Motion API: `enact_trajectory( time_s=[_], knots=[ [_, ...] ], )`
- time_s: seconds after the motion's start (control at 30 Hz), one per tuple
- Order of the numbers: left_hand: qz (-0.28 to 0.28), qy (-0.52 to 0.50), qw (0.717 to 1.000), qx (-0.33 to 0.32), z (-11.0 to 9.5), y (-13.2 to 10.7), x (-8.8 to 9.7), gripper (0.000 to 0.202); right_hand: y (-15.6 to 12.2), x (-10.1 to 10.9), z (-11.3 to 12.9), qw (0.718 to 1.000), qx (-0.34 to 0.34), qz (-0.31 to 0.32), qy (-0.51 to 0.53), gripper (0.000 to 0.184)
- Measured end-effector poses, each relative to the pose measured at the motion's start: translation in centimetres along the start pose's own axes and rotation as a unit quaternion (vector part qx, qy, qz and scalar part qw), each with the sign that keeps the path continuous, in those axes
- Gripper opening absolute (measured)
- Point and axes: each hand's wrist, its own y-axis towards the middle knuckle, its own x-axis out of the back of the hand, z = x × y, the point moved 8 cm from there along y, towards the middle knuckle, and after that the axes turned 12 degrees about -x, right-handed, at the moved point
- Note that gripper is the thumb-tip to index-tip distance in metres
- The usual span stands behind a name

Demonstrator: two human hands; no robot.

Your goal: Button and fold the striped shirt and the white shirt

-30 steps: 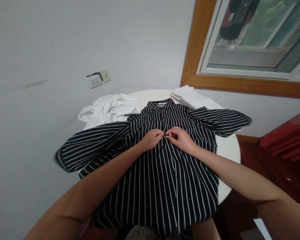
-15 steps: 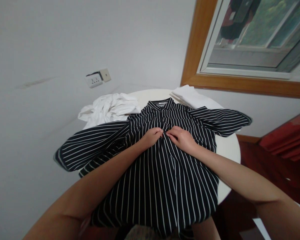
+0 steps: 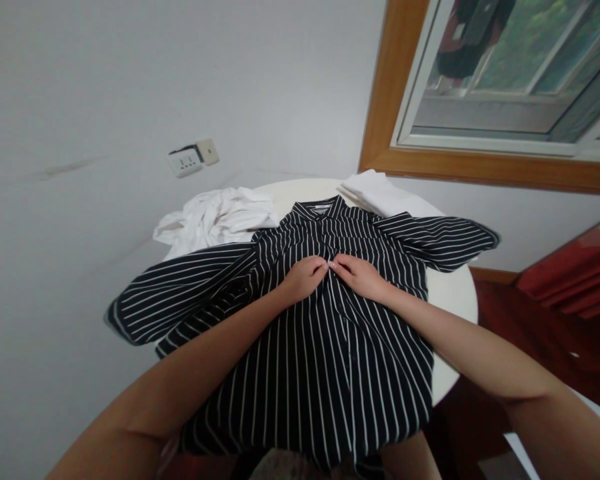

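Shirt (image 3: 300, 347), black with thin white stripes, lies front up on the round white table (image 3: 453, 293), sleeves spread, collar away from the person. Left hand (image 3: 304, 277) and right hand (image 3: 363, 277) meet at its chest placket, fingertips of each pinched on the cloth. Crumpled white garment (image 3: 215, 217) and folded white cloth (image 3: 380, 193) lie beyond it.
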Motion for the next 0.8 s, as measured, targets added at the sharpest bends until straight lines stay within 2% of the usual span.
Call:
enact_trajectory(
  time_s=[0.47,0.8],
  knots=[
    [-0.012,-0.021,1.0,0.018,-0.33,-0.17,0.32,0.028,0.67,0.06,-0.34,0.998,0.012,0.027,0.061,0.032],
    [0.02,-0.072,0.997,0.01,-0.2,-0.08,0.14,0.027,0.88,-0.25,-0.73,0.996,0.028,0.023,0.078,0.035]
  ],
)
